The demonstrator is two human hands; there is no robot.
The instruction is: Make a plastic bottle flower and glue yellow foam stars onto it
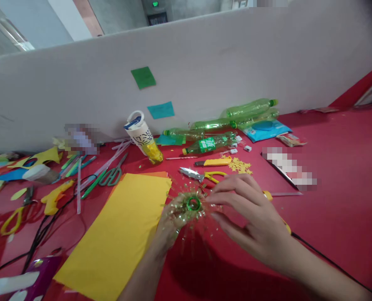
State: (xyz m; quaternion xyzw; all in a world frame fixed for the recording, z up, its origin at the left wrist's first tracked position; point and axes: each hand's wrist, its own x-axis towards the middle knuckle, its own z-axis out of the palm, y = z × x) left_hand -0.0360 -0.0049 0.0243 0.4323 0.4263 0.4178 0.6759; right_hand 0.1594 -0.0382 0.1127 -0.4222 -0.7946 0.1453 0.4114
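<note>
A cut green plastic bottle piece (193, 204), its neck ring facing me and thin clear strips fanning out around it, is held above the table. My left hand (172, 215) grips it from the left, with the fingers partly hidden behind the strips. At its right side hovers my right hand (246, 211), thumb and fingers apart, fingertips close to the strips; whether they touch is unclear. Just beyond the hands lie yellow-handled pliers (201, 174), a yellow utility knife (213, 162) and small yellow paper stars (240, 166).
Yellow paper sheets (117, 234) lie left of my hands. Farther left are grey scissors (112, 174) and a yellow glue gun (56, 197) with black cables. Several green bottles (212, 143) and a white cup (140, 133) stand or lie along the white partition (88, 88).
</note>
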